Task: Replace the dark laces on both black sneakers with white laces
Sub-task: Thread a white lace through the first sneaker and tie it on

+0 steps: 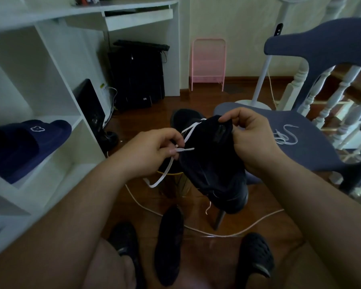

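On the far left a navy slipper (27, 146) lies on the white shelf (56, 174), and its only marking is a small white flower-shaped emblem — no letters. Toward the middle, the left hand (152, 152) has its fingers curled, pinching the tip of the white lace (184, 149) and aiming it at the side of the black sneaker (215, 163), which is held up in the air between both hands. The lace already runs through the far eyelets and a loose tail hangs below the left hand. If the tip misses the eyelet or goes into the wrong row, the lacing would come out uneven; a hard tug could also pull the free tail through. The dim light and black upper make the eyelets hard to see. The right hand (252, 138) grips the sneaker, thumb and forefinger pinching its tongue — a slack grip would let the shoe twist. A small patch on the tongue is too dark to read. The second sneaker (186, 119) sits on the floor just beyond. To the right, another white lace (284, 137) lies loose on the blue chair (313, 147), where it could slide off.
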Tool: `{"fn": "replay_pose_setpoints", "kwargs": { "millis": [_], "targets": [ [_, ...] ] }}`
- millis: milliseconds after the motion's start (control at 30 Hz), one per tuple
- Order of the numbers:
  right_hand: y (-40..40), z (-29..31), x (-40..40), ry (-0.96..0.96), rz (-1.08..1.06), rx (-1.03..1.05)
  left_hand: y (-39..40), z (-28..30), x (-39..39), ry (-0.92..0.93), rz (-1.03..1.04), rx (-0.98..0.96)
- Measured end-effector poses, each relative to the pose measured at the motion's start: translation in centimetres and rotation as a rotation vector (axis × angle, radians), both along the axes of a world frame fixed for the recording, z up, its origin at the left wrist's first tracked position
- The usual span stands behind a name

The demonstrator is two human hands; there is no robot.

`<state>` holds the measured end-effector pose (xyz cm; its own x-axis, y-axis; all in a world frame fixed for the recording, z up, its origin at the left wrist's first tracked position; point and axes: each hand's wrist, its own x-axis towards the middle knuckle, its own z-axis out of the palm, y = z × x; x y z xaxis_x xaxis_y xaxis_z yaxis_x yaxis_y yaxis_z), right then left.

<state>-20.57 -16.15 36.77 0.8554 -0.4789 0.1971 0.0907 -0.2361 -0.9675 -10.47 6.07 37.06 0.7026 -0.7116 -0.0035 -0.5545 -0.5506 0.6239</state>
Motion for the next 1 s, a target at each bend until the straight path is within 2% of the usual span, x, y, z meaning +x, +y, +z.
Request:
{"fn": "replay_pose_setpoints", "kwargs": {
  "millis": [100,367,467,767,1000],
  "targets": [
    [0.1,0.0,0.1,-0.003,0.006,0.016,0.0,0.0,-0.2,-0.042,0.056,-0.038],
    [0.2,0.1,0.4,-0.026,-0.015,0.229,-1.4,0.5,-0.6,-0.137,0.209,-0.310],
    [0.2,0.0,0.3,-0.006,-0.009,0.179,-1.9,0.7,-1.2,-0.151,0.201,-0.372],
    [0.6,0.2,0.2,-0.030,0.000,0.109,-3.1,-0.2,-1.5,-0.171,0.251,-0.371],
    [1.0,0.4,-0.1,-0.029,0.017,0.097,-4.4,-0.6,-2.3,-0.034,0.291,-0.603]
  ]
}}
